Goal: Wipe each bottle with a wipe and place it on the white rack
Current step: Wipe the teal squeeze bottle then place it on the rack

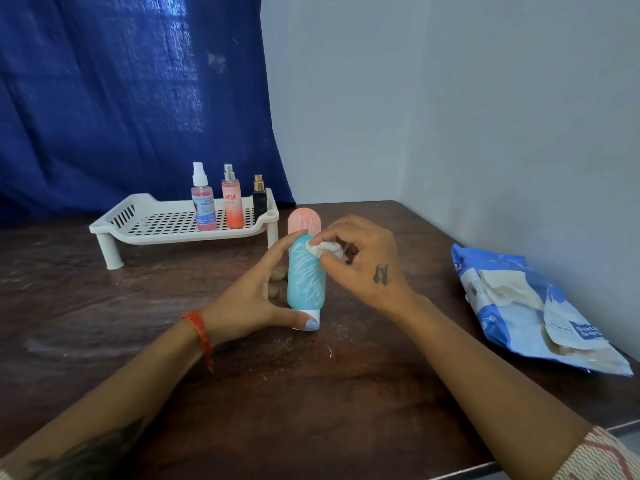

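A teal bottle [305, 278] with a white cap stands cap-down at the table's middle. My left hand [252, 296] grips it, forefinger on its top and thumb at the cap. My right hand [363, 261] pinches a crumpled white wipe [323, 249] against the bottle's upper right side. Behind it stands a pink bottle [304, 220], partly hidden. The white rack [166, 223] at the back left holds three bottles: a pink spray bottle [204, 202], an orange spray bottle [232, 199] and a small dark bottle [259, 199].
A blue and white pack of wipes [530, 306] lies open at the table's right edge by the wall. A blue curtain [131, 95] hangs behind the rack. The dark wooden table [311, 393] ends close to me at the lower right.
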`<state>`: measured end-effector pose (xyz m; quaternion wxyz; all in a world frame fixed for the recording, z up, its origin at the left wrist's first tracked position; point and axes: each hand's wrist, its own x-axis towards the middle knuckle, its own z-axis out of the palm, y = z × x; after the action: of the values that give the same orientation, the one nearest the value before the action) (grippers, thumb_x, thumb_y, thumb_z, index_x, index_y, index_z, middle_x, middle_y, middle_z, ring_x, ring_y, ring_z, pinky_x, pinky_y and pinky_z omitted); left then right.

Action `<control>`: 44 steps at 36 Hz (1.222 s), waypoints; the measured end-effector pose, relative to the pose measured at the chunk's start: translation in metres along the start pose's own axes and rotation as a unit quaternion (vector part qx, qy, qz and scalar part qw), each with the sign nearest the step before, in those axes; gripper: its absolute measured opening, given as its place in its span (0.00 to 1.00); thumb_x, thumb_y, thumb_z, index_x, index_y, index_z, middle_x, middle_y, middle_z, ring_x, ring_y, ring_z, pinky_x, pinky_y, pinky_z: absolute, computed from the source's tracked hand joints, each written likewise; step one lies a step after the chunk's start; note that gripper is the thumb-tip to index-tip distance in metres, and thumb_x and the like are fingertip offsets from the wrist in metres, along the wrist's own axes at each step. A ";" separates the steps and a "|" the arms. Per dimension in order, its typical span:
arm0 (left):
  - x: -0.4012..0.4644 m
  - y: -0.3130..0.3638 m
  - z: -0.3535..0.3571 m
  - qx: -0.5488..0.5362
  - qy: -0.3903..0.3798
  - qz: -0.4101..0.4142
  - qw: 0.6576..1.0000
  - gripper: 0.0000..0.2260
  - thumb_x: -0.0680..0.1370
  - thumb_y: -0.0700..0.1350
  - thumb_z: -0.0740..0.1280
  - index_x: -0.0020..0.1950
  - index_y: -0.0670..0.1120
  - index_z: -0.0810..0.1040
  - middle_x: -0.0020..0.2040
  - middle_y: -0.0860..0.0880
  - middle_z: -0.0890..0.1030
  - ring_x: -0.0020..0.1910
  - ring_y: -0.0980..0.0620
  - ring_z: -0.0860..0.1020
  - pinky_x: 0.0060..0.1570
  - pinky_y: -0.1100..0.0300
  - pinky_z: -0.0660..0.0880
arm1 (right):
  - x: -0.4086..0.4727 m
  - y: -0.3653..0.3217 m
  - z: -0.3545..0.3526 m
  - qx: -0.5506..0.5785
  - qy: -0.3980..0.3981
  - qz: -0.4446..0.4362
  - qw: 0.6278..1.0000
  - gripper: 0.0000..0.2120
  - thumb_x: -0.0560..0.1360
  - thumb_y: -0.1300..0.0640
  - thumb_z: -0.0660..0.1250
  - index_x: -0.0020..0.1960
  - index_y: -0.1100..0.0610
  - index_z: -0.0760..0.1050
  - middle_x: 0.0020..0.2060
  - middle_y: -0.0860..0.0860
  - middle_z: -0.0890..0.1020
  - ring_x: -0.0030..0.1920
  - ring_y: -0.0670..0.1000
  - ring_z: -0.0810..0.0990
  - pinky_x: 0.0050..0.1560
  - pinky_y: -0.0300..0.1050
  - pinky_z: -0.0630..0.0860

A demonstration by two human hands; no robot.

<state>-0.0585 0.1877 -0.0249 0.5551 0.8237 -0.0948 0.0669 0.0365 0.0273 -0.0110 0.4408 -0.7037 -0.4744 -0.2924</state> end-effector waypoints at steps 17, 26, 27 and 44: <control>0.000 0.003 0.001 0.002 0.002 0.011 1.000 0.47 0.62 0.40 0.80 0.69 0.67 0.58 0.65 0.51 0.74 0.60 0.53 0.77 0.55 0.58 0.78 | -0.001 -0.003 0.003 -0.040 0.003 -0.017 0.999 0.11 0.71 0.55 0.69 0.52 0.58 0.80 0.46 0.52 0.82 0.46 0.46 0.78 0.44 0.41 0.78; -0.002 0.006 0.002 0.003 0.006 0.008 1.000 0.46 0.62 0.38 0.78 0.70 0.65 0.57 0.62 0.50 0.77 0.58 0.53 0.79 0.53 0.58 0.78 | -0.001 -0.010 0.004 -0.018 0.000 -0.039 0.999 0.11 0.71 0.55 0.70 0.52 0.57 0.80 0.46 0.51 0.83 0.45 0.46 0.79 0.42 0.42 0.78; -0.002 0.005 0.002 0.001 0.003 0.008 1.000 0.46 0.63 0.37 0.78 0.70 0.64 0.57 0.62 0.49 0.77 0.58 0.52 0.79 0.54 0.56 0.78 | 0.000 -0.010 0.002 -0.011 0.003 -0.036 0.999 0.10 0.70 0.56 0.71 0.50 0.57 0.81 0.44 0.51 0.84 0.43 0.46 0.79 0.41 0.42 0.79; -0.001 0.006 0.002 0.002 0.007 0.000 1.000 0.47 0.62 0.39 0.78 0.69 0.66 0.57 0.62 0.49 0.78 0.57 0.52 0.80 0.55 0.55 0.78 | 0.000 -0.005 0.002 -0.027 0.025 -0.038 0.999 0.10 0.69 0.56 0.72 0.49 0.58 0.82 0.43 0.51 0.84 0.42 0.46 0.80 0.40 0.41 0.79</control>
<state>-0.0612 0.1840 -0.0200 0.5541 0.8243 -0.0910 0.0724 0.0318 0.0296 -0.0098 0.4223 -0.6891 -0.4815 -0.3392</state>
